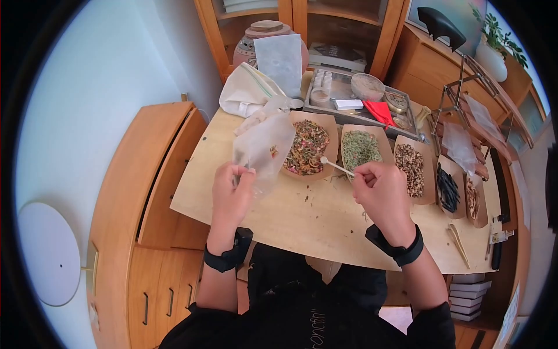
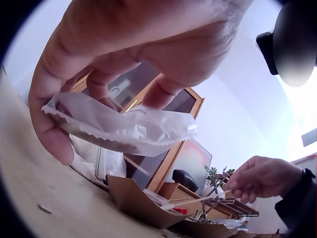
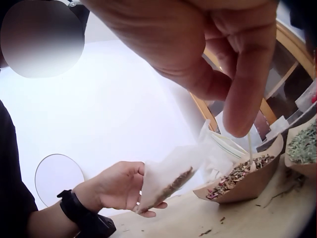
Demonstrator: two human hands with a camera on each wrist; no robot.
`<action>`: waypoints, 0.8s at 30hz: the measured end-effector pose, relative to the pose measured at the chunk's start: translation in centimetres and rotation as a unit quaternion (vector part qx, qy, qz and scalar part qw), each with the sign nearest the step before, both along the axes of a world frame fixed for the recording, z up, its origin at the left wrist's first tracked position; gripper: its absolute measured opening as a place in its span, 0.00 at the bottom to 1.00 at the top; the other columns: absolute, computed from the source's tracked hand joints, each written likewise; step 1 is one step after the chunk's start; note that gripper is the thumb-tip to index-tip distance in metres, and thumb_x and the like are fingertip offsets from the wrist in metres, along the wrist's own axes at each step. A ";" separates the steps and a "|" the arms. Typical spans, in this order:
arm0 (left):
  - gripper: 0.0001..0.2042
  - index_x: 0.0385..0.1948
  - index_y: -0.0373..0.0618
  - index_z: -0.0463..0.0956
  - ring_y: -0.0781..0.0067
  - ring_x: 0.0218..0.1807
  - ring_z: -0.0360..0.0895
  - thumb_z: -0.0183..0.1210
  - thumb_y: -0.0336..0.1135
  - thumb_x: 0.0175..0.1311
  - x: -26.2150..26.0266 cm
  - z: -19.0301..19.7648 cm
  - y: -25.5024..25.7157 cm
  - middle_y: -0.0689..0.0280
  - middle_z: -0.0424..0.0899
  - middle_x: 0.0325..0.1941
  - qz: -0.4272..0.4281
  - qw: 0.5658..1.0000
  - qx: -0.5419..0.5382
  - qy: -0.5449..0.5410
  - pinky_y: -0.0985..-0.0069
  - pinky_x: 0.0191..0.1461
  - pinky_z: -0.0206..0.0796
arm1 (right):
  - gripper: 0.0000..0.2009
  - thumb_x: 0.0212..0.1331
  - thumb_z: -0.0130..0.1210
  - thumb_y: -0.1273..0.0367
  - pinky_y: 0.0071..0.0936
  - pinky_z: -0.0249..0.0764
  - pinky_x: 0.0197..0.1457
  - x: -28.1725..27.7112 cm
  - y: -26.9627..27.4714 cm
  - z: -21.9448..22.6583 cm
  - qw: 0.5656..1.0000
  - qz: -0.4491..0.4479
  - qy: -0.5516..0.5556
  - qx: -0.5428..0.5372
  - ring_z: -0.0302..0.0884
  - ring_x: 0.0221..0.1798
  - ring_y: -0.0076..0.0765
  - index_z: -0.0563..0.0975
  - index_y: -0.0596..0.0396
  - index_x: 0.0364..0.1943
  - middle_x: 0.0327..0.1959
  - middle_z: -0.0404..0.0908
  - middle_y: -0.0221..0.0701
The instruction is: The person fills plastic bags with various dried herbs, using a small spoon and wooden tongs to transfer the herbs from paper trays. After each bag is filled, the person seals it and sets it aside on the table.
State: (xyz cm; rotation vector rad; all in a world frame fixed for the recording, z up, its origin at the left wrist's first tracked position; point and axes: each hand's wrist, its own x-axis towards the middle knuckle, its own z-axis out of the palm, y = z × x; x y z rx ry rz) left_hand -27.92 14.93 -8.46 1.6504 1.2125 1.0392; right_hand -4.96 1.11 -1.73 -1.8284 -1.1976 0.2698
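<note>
My left hand (image 1: 229, 189) holds a translucent sachet bag (image 1: 264, 142) by its edge, between thumb and fingers. In the right wrist view, brown dried herbs (image 3: 172, 187) lie along the inside of the bag. My right hand (image 1: 383, 189) pinches the end of a small, pale, long-handled spoon (image 1: 340, 168). The spoon's round bowl overlaps the edge of the dried flower mix (image 1: 307, 145) in a brown paper tray (image 1: 333, 136). Just right of it, a second paper tray (image 1: 383, 139) contains green dried herb (image 1: 360, 148).
More paper trays stand to the right, with chopped brown pieces (image 1: 410, 168), dark pods (image 1: 448, 189) and tan slices (image 1: 472, 198). Behind are a white cloth pouch (image 1: 250, 90) and a grey tray (image 1: 314, 107) of jars. Tweezers (image 1: 458, 245) lie near the table's right front. Crumbs dot the tabletop.
</note>
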 end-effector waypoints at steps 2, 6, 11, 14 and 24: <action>0.10 0.30 0.35 0.74 0.67 0.45 0.74 0.59 0.35 0.59 0.0 0.3 -0.1 0.54 0.77 0.43 -0.004 1.000 -0.017 -0.014 0.72 0.45 0.66 | 0.04 0.48 0.57 0.75 0.30 0.75 0.28 0.1 0.2 -0.3 0.998 0.022 -0.031 -0.044 0.80 0.20 0.40 0.80 0.64 0.25 0.18 0.80 0.42; 0.11 0.39 0.38 0.75 0.74 0.42 0.75 0.54 0.37 0.63 0.0 1.8 -0.7 0.61 0.79 0.43 -0.067 0.969 -0.184 -0.153 0.72 0.39 0.71 | 0.05 0.49 0.57 0.76 0.28 0.76 0.27 0.3 1.1 -1.2 0.998 0.045 -0.033 -0.042 0.82 0.21 0.37 0.80 0.66 0.26 0.17 0.80 0.41; 0.14 0.45 0.39 0.73 0.71 0.48 0.75 0.49 0.39 0.65 0.0 2.9 -1.2 0.61 0.78 0.46 -0.104 0.935 -0.235 -0.244 0.60 0.46 0.75 | 0.07 0.57 0.54 0.77 0.23 0.81 0.26 0.3 2.5 -3.3 0.959 0.058 0.270 -0.058 0.84 0.26 0.33 0.79 0.73 0.31 0.22 0.81 0.39; 0.13 0.43 0.41 0.73 0.72 0.47 0.76 0.50 0.39 0.65 -0.1 2.3 -0.9 0.61 0.78 0.47 -0.111 0.939 -0.209 -0.248 0.63 0.45 0.75 | 0.07 0.60 0.53 0.77 0.25 0.83 0.29 -0.1 2.8 -3.6 0.932 0.056 0.354 -0.054 0.84 0.27 0.34 0.78 0.73 0.34 0.26 0.81 0.41; 0.07 0.31 0.38 0.72 0.86 0.25 0.67 0.58 0.32 0.62 0.3 0.3 -0.5 0.68 0.76 0.33 -0.018 0.989 -0.073 -0.129 0.83 0.26 0.59 | 0.07 0.63 0.51 0.77 0.26 0.84 0.34 0.2 2.4 -4.3 0.895 0.058 0.443 -0.020 0.83 0.29 0.34 0.77 0.72 0.37 0.29 0.81 0.41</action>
